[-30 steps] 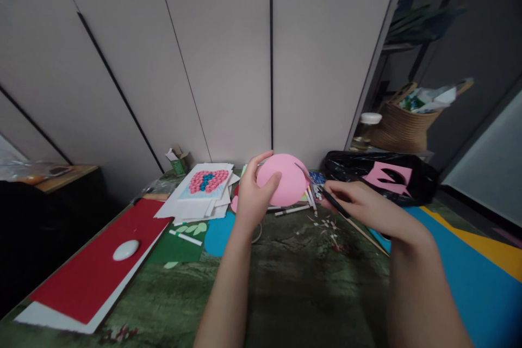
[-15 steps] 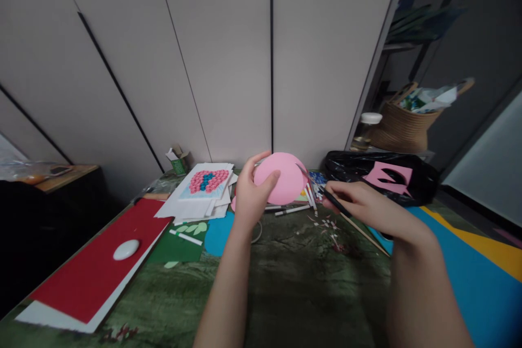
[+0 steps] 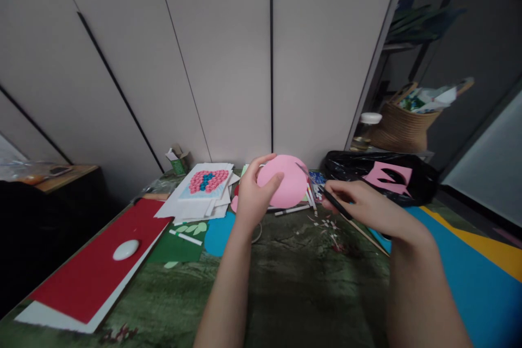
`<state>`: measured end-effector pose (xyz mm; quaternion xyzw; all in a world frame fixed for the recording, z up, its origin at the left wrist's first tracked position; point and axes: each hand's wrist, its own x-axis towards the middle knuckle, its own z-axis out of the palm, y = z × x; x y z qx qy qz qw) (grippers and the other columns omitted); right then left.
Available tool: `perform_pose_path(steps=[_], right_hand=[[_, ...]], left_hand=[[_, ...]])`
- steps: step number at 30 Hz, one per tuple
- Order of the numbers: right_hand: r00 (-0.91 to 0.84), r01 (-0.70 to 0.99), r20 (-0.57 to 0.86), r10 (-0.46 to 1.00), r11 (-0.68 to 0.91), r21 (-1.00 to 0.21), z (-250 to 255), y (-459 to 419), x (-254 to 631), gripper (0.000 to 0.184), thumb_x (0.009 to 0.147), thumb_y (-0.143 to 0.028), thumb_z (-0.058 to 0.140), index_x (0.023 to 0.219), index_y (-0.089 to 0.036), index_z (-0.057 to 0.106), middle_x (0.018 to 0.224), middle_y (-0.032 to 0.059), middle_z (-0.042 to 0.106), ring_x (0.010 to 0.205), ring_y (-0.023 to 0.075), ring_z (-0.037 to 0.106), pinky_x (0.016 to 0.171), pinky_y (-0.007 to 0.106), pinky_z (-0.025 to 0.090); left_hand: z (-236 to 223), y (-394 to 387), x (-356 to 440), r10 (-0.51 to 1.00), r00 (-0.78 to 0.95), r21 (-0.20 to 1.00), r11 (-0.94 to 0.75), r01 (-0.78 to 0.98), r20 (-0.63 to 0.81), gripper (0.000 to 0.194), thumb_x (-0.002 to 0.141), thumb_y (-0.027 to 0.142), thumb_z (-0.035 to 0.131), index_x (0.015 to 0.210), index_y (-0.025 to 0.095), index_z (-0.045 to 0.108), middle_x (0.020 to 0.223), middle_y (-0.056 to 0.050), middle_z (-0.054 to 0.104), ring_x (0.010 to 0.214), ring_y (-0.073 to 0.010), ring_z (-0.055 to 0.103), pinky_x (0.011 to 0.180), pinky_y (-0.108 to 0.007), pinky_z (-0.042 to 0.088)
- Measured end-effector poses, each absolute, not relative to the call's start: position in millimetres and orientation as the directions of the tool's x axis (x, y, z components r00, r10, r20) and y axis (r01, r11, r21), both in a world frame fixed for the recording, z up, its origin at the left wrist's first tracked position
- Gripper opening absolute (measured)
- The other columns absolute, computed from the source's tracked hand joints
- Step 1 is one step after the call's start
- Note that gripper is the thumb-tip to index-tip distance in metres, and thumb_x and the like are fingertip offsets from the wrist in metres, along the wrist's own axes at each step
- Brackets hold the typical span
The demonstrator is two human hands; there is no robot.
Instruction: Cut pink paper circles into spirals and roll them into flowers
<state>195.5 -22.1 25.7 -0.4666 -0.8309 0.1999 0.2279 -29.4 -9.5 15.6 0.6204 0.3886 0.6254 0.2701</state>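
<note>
My left hand (image 3: 252, 197) holds a round pink paper disc (image 3: 287, 181) upright above the green table (image 3: 285, 277), thumb on its face and fingers curled behind its top edge. My right hand (image 3: 359, 207) is closed on black-handled scissors (image 3: 326, 194), whose blades reach the disc's right edge. Small white paper scraps (image 3: 326, 225) lie on the table below the scissors.
A red sheet (image 3: 98, 266) with a white oval thing (image 3: 126, 249) lies at left. White cards with a pink-and-blue dotted picture (image 3: 209, 180) lie behind. Markers (image 3: 291, 210), blue and yellow sheets (image 3: 468, 277), a black bag (image 3: 379, 174) and a wicker basket (image 3: 402, 128) sit at right.
The pink disc has turned slightly in my left hand and my thumb has shifted on its face. My right hand with the scissors has barely moved.
</note>
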Motion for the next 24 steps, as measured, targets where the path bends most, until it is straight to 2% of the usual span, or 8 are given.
perform_pose_path(steps=[24], right_hand=[[-0.489, 0.657, 0.204, 0.848, 0.512, -0.554, 29.2, -21.9, 196.5, 0.030, 0.086, -0.043, 0.040, 0.067, -0.020, 0.046, 0.065, -0.0012, 0.051, 0.059, 0.0120, 0.043, 0.051, 0.026, 0.029]], left_hand=[[14.7, -8.1, -31.1, 0.802, -0.104, 0.803, -0.564, 0.194, 0.588, 0.037, 0.075, 0.029, 0.062, 0.112, 0.026, 0.057, 0.116, -0.005, 0.060, 0.106, -0.0256, 0.055, 0.092, -0.046, 0.044]])
